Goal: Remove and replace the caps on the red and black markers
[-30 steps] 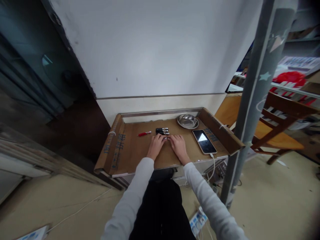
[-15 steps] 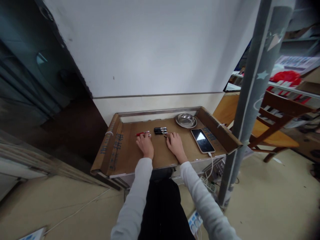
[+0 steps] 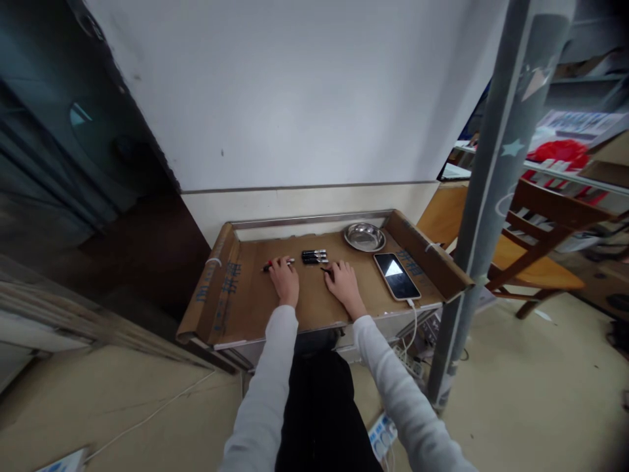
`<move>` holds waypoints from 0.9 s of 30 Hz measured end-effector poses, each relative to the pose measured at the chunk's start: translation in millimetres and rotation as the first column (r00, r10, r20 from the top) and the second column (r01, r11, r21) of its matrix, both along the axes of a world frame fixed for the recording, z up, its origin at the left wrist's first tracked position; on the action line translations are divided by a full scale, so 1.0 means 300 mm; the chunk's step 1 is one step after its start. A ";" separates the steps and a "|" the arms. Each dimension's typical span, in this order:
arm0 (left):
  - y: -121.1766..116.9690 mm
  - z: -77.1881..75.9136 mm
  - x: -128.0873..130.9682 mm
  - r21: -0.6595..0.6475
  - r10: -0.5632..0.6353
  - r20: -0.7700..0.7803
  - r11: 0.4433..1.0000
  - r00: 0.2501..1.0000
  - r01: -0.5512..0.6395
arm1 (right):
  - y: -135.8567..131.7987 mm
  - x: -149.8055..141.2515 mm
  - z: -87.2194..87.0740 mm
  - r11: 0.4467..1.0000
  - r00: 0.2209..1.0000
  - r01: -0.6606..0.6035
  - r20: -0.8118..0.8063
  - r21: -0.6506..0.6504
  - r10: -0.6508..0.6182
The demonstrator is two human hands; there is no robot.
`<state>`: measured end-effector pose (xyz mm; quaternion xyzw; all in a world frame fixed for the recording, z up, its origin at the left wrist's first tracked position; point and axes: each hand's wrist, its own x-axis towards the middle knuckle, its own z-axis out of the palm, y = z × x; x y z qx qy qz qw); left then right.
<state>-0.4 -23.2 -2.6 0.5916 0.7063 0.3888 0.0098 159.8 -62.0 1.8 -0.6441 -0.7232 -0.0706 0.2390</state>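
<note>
On the brown cardboard tabletop (image 3: 255, 295), my left hand (image 3: 285, 283) has its fingers closed over pens. A red and black end (image 3: 267, 266) sticks out to the left of the fingers, and a pale tip shows to the right. My right hand (image 3: 344, 286) pinches a short black pen-like piece (image 3: 326, 270), most of which is covered by the fingers. Several black pens (image 3: 314, 257) lie side by side just beyond and between the two hands, untouched.
A round metal dish (image 3: 364, 237) sits at the back right. A phone (image 3: 397, 276) with a white charging cable (image 3: 414, 321) lies to the right of my right hand. Raised cardboard walls (image 3: 427, 252) edge the sides. A grey post (image 3: 491, 196) stands at the right.
The fingers of my left hand have shifted on the red pen, and a dark part now shows at its left end. More of the black piece shows at my right fingertips.
</note>
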 end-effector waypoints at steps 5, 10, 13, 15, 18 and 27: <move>-0.001 0.005 -0.003 0.073 -0.011 0.037 0.997 0.999 0.009 | 0.004 0.002 -0.001 1.000 1.000 -0.007 0.009 0.015 0.007; -0.014 0.011 0.022 0.094 -0.303 -0.077 0.946 0.950 0.309 | 0.011 0.002 -0.005 0.999 1.000 -0.007 0.007 0.032 0.007; -0.021 0.005 0.042 0.041 -0.471 -0.195 0.873 0.861 0.486 | 0.013 0.001 -0.006 0.999 1.000 -0.007 0.011 0.040 0.007; -0.020 -0.001 0.048 0.036 -0.468 -0.221 0.873 0.856 0.487 | 0.013 0.001 -0.006 0.999 1.000 -0.006 0.019 0.045 0.005; -0.014 -0.008 0.044 0.020 -0.470 -0.232 0.873 0.851 0.488 | 0.013 0.001 -0.005 0.999 0.999 0.001 0.032 0.043 -0.003; -0.019 0.000 0.030 -0.001 -0.628 -0.113 0.775 0.770 0.632 | 0.013 0.003 0.002 0.996 0.996 -0.085 0.018 0.031 0.084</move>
